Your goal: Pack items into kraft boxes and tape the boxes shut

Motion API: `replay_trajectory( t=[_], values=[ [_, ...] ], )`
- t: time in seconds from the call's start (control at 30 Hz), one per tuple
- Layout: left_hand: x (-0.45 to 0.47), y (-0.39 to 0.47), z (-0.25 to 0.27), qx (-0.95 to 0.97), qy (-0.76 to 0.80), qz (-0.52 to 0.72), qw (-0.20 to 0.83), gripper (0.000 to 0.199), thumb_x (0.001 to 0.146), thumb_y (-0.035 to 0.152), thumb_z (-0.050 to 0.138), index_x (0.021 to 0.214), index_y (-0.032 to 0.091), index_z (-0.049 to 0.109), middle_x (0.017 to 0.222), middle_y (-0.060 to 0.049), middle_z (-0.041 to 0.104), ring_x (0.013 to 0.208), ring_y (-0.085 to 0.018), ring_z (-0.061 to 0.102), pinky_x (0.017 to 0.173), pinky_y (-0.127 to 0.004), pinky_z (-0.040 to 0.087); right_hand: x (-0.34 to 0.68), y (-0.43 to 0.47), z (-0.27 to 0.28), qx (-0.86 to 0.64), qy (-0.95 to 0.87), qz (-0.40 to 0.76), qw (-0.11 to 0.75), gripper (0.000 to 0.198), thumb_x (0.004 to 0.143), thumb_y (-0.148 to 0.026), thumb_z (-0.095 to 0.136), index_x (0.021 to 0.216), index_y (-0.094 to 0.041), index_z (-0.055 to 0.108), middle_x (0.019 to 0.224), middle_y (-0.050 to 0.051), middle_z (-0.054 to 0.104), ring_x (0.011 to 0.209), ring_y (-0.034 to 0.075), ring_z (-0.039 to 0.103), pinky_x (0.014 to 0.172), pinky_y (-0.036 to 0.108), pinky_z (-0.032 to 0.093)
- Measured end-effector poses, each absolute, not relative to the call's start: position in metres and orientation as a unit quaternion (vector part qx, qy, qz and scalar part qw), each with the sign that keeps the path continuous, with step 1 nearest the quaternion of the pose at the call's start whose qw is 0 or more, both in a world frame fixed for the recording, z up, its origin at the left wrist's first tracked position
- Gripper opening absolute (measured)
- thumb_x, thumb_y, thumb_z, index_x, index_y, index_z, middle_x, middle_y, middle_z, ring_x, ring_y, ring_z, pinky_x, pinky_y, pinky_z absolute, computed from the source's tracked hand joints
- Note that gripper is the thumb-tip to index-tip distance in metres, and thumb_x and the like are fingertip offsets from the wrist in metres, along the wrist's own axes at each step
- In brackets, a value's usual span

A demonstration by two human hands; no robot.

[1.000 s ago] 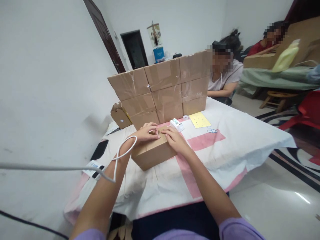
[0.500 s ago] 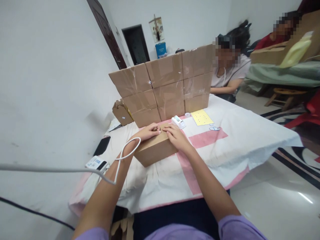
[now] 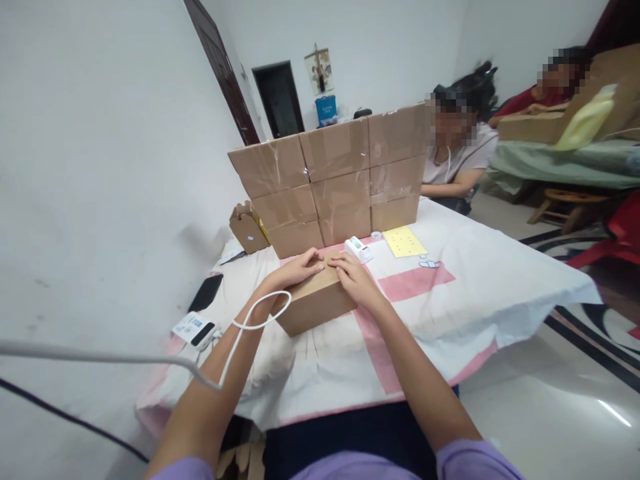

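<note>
A closed brown cardboard box (image 3: 320,307) lies on the cloth-covered table (image 3: 500,267) in front of me. On the left part of its top rests my left hand (image 3: 301,267), thumb and fingers a little apart and slightly bent. My right hand (image 3: 351,272) lies over the right part of the top, fingers stretched toward the left hand. Neither hand is closed round anything that I can see. Just beyond the right fingers is a small white device with a screen (image 3: 359,249). A white cable (image 3: 260,327) loops over my left forearm.
A wall of taped cardboard boxes (image 3: 340,180) stands behind the box. A tape roll (image 3: 376,235) and a yellow patterned sheet (image 3: 404,241) lie to the right; a black phone (image 3: 206,292) and a white power bank (image 3: 194,330) are left. A person (image 3: 463,153) sits beyond the table.
The view has tilted up slightly, so the scene sits lower. My left fingers have loosened and spread a little on the box; the right hand stays nearly where it was.
</note>
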State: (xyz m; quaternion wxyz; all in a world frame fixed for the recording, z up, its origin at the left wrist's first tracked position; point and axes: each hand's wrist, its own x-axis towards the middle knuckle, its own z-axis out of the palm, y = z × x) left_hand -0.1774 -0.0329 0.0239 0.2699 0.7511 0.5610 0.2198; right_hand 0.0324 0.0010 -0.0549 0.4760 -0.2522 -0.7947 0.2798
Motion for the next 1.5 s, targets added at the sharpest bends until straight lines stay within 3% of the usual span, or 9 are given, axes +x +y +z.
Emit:
replay_trajectory(
  t=[0.13,0.53,0.73,0.83,0.9,0.97,1.07,1.23,1.5],
  values=[
    [-0.182,-0.033,0.031,0.759,0.552,0.186,0.29,0.055,0.076,0.063,0.07,0.113,0.025,0.054,0.119,-0.004,0.061,0.11,-0.025,0.058,0.095,-0.037,0.048,0.032,0.001,-0.057,-0.252,-0.794,0.274,0.48,0.034,0.097,-0.017,0.045,0.116,-0.022,0.073,0.126,0.008,0.065,0.123,0.024,0.056,0.111,0.044,0.042],
    [-0.169,-0.034,0.024,0.745,0.576,0.218,0.255,0.035,0.089,0.053,0.052,0.109,0.025,0.052,0.121,-0.006,0.063,0.114,-0.025,0.059,0.103,-0.041,0.045,0.029,0.0,-0.058,-0.252,-0.781,0.293,0.491,0.035,0.098,-0.016,0.044,0.116,-0.024,0.073,0.128,0.007,0.064,0.126,0.023,0.054,0.113,0.044,0.041],
    [-0.17,-0.034,0.021,0.74,0.6,0.209,0.221,0.035,0.09,0.054,0.047,0.113,0.027,0.054,0.127,-0.005,0.066,0.114,-0.025,0.061,0.101,-0.039,0.046,0.042,0.003,-0.065,-0.247,-0.752,0.343,0.506,0.034,0.102,-0.029,0.046,0.125,-0.026,0.071,0.137,0.006,0.063,0.13,0.022,0.056,0.115,0.043,0.041],
    [-0.17,-0.036,0.019,0.723,0.631,0.199,0.199,0.035,0.094,0.056,0.041,0.114,0.03,0.055,0.125,-0.003,0.067,0.112,-0.026,0.062,0.099,-0.042,0.044,0.094,0.034,-0.083,-0.341,-0.705,0.304,0.542,0.039,0.101,-0.036,0.047,0.133,-0.026,0.066,0.146,0.009,0.057,0.12,0.023,0.062,0.102,0.041,0.051],
    [-0.169,-0.038,0.019,0.712,0.649,0.192,0.188,0.036,0.096,0.058,0.036,0.112,0.032,0.055,0.119,-0.002,0.069,0.106,-0.027,0.064,0.096,-0.043,0.044,0.148,0.063,-0.094,-0.467,-0.708,0.216,0.484,0.039,0.098,-0.031,0.048,0.127,-0.02,0.07,0.134,0.013,0.064,0.109,0.024,0.065,0.092,0.039,0.055],
    [-0.167,-0.04,0.02,0.708,0.656,0.187,0.182,0.038,0.096,0.06,0.033,0.109,0.033,0.056,0.113,-0.001,0.071,0.102,-0.027,0.065,0.094,-0.043,0.044,0.204,0.089,-0.1,-0.605,-0.713,0.112,0.336,0.041,0.096,-0.025,0.046,0.13,-0.02,0.07,0.13,0.013,0.065,0.106,0.023,0.065,0.095,0.038,0.052],
    [-0.165,-0.041,0.022,0.707,0.659,0.186,0.178,0.041,0.095,0.064,0.032,0.107,0.033,0.057,0.11,-0.001,0.071,0.1,-0.027,0.065,0.089,-0.04,0.044,0.262,0.112,-0.102,-0.654,-0.709,0.081,0.25,0.036,0.09,-0.022,0.056,0.119,-0.019,0.077,0.124,0.016,0.065,0.11,0.031,0.06,0.098,0.044,0.048],
    [-0.164,-0.042,0.023,0.704,0.663,0.184,0.174,0.045,0.094,0.068,0.032,0.108,0.033,0.058,0.11,-0.001,0.071,0.099,-0.027,0.065,0.088,-0.039,0.045,0.27,0.117,-0.108,-0.644,-0.736,0.071,0.197,0.03,0.087,-0.023,0.061,0.109,-0.029,0.08,0.127,0.01,0.063,0.114,0.032,0.053,0.098,0.043,0.044],
    [-0.163,-0.041,0.02,0.707,0.666,0.178,0.159,0.041,0.094,0.064,0.036,0.112,0.033,0.057,0.119,0.0,0.071,0.102,-0.027,0.065,0.087,-0.038,0.045,0.257,0.111,-0.121,-0.652,-0.722,0.055,0.225,0.022,0.09,-0.029,0.059,0.101,-0.024,0.078,0.125,0.011,0.062,0.115,0.032,0.05,0.096,0.044,0.041]
  ],
)
